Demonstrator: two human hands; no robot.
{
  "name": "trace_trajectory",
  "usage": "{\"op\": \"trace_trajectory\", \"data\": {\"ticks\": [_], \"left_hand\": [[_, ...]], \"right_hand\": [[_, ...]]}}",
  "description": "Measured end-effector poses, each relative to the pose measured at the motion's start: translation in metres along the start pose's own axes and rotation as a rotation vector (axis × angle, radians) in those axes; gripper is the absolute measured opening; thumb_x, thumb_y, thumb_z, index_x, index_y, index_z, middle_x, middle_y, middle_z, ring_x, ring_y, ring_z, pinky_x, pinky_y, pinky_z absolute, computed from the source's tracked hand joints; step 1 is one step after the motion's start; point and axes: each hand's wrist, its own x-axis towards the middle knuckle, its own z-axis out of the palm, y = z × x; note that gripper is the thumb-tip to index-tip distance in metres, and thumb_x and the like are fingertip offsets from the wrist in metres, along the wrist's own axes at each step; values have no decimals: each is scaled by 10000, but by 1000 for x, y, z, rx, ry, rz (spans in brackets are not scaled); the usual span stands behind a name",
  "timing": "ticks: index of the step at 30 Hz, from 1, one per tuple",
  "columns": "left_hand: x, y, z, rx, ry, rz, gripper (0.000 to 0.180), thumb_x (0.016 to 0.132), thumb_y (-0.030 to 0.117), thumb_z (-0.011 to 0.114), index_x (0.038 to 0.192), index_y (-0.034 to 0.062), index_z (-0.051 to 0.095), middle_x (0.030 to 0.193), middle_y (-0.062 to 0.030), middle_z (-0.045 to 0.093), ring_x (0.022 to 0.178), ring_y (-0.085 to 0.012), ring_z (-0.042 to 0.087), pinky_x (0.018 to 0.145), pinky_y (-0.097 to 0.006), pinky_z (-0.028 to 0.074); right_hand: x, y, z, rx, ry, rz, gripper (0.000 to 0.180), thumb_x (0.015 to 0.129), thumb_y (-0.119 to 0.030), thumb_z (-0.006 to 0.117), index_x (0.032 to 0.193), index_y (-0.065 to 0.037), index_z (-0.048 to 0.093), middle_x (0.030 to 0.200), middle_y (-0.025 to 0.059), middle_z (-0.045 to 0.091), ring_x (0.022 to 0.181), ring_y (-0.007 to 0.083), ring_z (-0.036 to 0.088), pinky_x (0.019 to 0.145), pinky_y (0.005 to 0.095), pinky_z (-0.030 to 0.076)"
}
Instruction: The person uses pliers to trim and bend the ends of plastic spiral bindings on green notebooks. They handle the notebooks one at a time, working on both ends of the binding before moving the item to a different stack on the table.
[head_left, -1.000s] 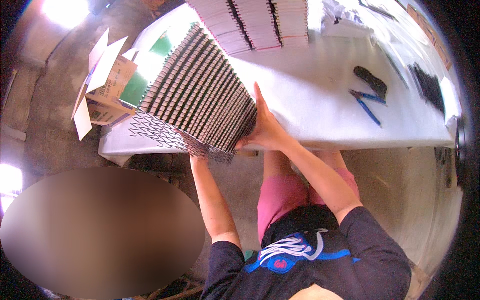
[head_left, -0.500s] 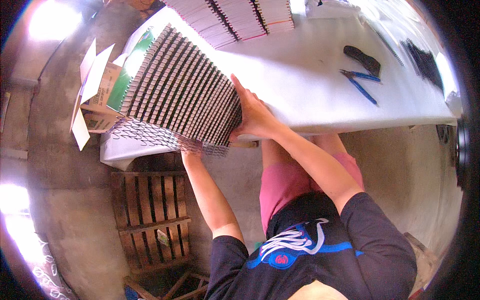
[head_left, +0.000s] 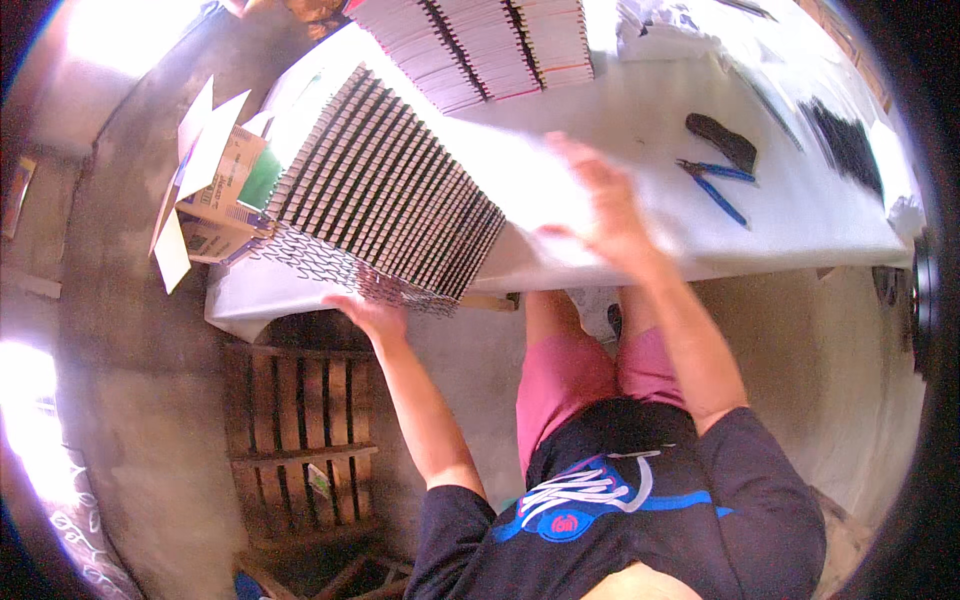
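Note:
A tall stack of spiral-bound books (head_left: 385, 190), their rows of black coils facing me, stands at the left front of the white-covered table. Loose coil ends (head_left: 330, 270) stick out along its near lower edge. Just below those ends is my left hand (head_left: 378, 318), one digit stretched out leftward and the others partly hidden by the coils; I cannot tell whether it touches them. My right hand (head_left: 605, 205) is off the stack, in the air over the table to its right, blurred, with fingers apart and nothing in it.
Blue-handled pliers (head_left: 720, 185) and a dark, flat oblong item (head_left: 722, 140) lie right on the white tablecloth (head_left: 800, 215). More bound books (head_left: 480, 50) stand behind. An open carton (head_left: 225, 185) is at the left; black coils (head_left: 845, 145) lie far right. A wooden slatted piece (head_left: 305, 440) stands below.
My right hand has let go of the stack's right side and moved right. My left hand has dropped slightly from the coil ends, and more of it shows.

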Motion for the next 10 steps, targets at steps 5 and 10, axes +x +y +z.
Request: {"op": "trace_trajectory", "data": {"ticks": [5, 10], "left_hand": [[-93, -42, 3, 418, -18, 338, 861, 782, 514, 679, 1423, 119, 262, 1232, -87, 467, 1122, -229, 482, 871, -383, 443], [-125, -79, 23, 402, 74, 208, 754, 756, 6, 734, 1379, 111, 323, 1190, -54, 472, 1049, -203, 573, 814, -288, 517]], "right_hand": [[-25, 81, -112, -709, -283, 559, 860, 716, -618, 647, 1382, -136, 395, 1424, 118, 369, 1326, 298, 323, 1015, 604, 282], [-55, 123, -109, -750, -370, 419, 799, 789, -613, 578, 1408, -158, 359, 1465, 113, 304, 1363, 296, 266, 1019, 632, 254]]}}
